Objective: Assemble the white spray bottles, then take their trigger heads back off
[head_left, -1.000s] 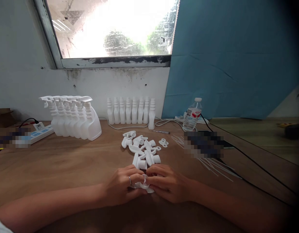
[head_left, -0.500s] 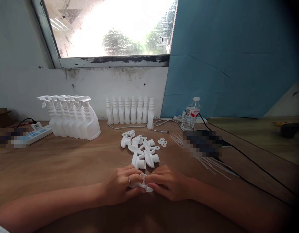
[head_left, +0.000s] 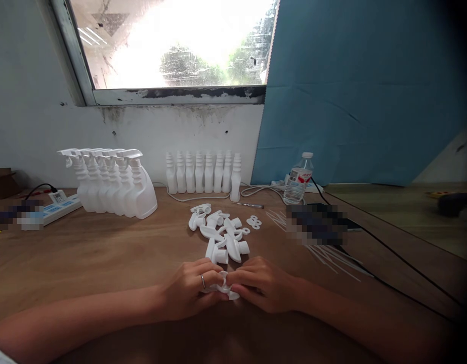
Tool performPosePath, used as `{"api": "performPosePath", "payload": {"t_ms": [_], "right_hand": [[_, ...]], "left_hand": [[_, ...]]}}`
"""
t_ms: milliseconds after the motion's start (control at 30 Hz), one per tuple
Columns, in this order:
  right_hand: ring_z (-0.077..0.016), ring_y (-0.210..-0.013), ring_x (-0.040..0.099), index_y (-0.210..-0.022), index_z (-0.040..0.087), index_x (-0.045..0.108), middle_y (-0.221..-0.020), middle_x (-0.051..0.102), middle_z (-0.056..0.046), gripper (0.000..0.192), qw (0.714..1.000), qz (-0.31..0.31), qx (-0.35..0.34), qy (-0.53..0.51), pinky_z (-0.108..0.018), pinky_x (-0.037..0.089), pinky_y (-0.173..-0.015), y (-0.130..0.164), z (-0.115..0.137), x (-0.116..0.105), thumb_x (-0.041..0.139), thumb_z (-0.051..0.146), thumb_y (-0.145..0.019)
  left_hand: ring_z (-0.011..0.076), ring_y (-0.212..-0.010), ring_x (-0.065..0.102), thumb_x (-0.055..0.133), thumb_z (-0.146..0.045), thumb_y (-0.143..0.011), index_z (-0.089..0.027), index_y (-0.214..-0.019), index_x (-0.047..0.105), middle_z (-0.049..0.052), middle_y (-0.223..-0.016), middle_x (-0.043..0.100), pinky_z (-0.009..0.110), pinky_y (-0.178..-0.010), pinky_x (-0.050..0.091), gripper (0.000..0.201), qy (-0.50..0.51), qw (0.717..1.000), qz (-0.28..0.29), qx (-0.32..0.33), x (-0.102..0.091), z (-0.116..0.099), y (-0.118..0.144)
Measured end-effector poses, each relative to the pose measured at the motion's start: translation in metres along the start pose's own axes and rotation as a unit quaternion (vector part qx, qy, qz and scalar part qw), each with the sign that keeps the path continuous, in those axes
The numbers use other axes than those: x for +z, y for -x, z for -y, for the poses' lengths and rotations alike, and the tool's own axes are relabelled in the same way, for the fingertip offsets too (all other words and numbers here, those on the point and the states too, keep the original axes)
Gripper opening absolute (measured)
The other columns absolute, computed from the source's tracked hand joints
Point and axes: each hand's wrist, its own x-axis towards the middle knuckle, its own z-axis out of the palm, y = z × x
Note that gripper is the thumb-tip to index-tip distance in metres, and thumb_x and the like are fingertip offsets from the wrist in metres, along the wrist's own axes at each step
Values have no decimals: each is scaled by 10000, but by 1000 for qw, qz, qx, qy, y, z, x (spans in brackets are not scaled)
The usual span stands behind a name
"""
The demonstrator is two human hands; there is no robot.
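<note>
Curled nearly closed, my left hand [head_left: 197, 289] and right hand [head_left: 258, 285] pinch a white trigger sprayer head [head_left: 225, 289]; uneven pressure could shoot it into the loose sprayer heads [head_left: 232, 247] just beyond them.

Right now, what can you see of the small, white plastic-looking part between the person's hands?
The small white plastic-looking part has curved, thin-looking edges and a rounded lower end. The bare left hand and bare right hand both hold it in their fingers, on the near side of the loose white plastic spray heads. Fingers hide its full shape.
</note>
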Motion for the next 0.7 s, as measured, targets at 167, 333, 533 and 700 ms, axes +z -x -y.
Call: {"api": "performPosePath", "payload": {"t_ms": [167, 333, 533, 700], "right_hand": [[-93, -475, 500, -1057, 136, 613, -609, 620, 7, 228, 1000, -15, -13, -2, -233, 334, -520, -1, 0, 1, 405, 163, -967], [-96, -458, 460, -1056, 152, 593, -604, 597, 16, 250, 998, -30, -38, 25, -242, 305, -496, 0, 0, 4, 390, 103, -918], [-91, -458, 464, -1043, 150, 583, -604, 596, 12, 260, 998, -30, -41, 38, -241, 300, -488, 1, 0, 5, 369, 92, -907], [-86, -461, 479, -1040, 139, 599, -609, 616, 1, 256, 997, -38, -47, 39, -233, 313, -489, -1, -1, 3, 369, 109, -931]], "left_hand": [[157, -824, 626, 582, -233, -907, -154, -964, 587, 83, -919, 681, 251, -743, 502, 97, 5, 1000, 10, -1, 0, 1, 1], [162, -817, 614, 584, -244, -903, -157, -1002, 580, 75, -903, 682, 257, -747, 498, 132, -3, 1000, 19, -6, 2, 3, 3], [154, -733, 588, 559, -268, -911, -156, -988, 570, 59, -806, 659, 244, -681, 477, 137, -41, 999, 26, 2, 4, 5, 5], [149, -716, 577, 545, -262, -920, -151, -988, 585, 68, -792, 639, 232, -669, 470, 137, -41, 998, 36, 15, 1, 5, 3]]}}
